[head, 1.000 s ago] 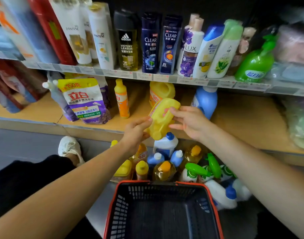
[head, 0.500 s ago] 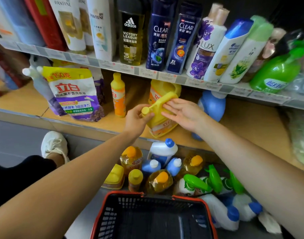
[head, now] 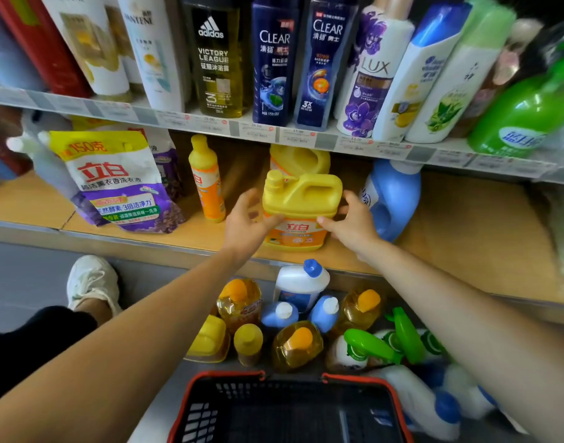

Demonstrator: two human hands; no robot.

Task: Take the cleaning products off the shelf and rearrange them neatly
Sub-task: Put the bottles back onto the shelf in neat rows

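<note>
jug (head: 301, 199) on shelf (head: 466, 238) | second jug (head: 298, 159) behind | basket (head: 210, 417) seemingly on floor (head: 34, 276)

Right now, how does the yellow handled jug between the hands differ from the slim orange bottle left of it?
The yellow jug is squat with a moulded handle; the slim orange bottle is narrow, handleless. The left hand and right hand flank the jug; the bottle stands untouched. Both stand upright, yellow-topped.

**Store shelving over a grey floor**

A wood-toned lower shelf (head: 466, 238) runs across the view, with a pale metal strip along its front edge. The upper shelf (head: 82, 105) above it carries small price labels (head: 258, 127) along its rim. Below lies a smooth grey floor (head: 24, 276). The light is bright and even.
</note>
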